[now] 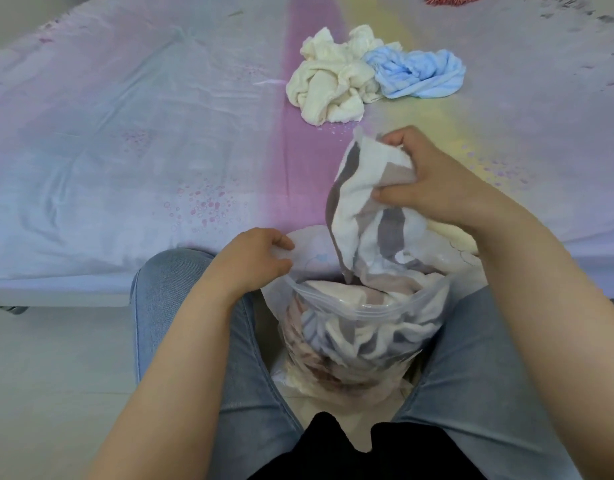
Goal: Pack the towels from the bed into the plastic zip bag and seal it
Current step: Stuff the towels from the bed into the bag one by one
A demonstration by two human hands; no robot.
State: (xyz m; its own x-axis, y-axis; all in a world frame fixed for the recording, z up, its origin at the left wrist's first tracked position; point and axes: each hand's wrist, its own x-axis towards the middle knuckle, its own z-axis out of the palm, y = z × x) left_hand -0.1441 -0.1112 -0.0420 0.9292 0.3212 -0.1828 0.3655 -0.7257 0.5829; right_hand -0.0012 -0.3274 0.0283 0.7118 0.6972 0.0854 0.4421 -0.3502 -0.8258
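While my right hand [433, 188] has its fingers and thumb curled tight round the top of the striped towel [364, 209], the towel's lower end already trails into the mouth of the bag [361, 327], which stands between my knees just off the near edge of the bed [125, 150]. My left hand [253, 259] pinches the bag's rim on its left side, holding the mouth wide. The towel looks light and limp, so I judge it will fold and bunch wherever I push it; gripping a gathered handful near the top, as I do here, seems the sound hold, then pressing down from above. The bag is thin, clear and likely slippery, with no stiffness of its own, so it needs that pinch at the zip strip or it will sag shut. It looks well filled with other cloths, though through the cloudy plastic I cannot tell how many. Well apart, towards the far edge of the bed and right of its middle, a cream towel [330, 84] lies crumpled, touching a blue towel [420, 72] on its right; both are soft heaps best taken by a full handful.
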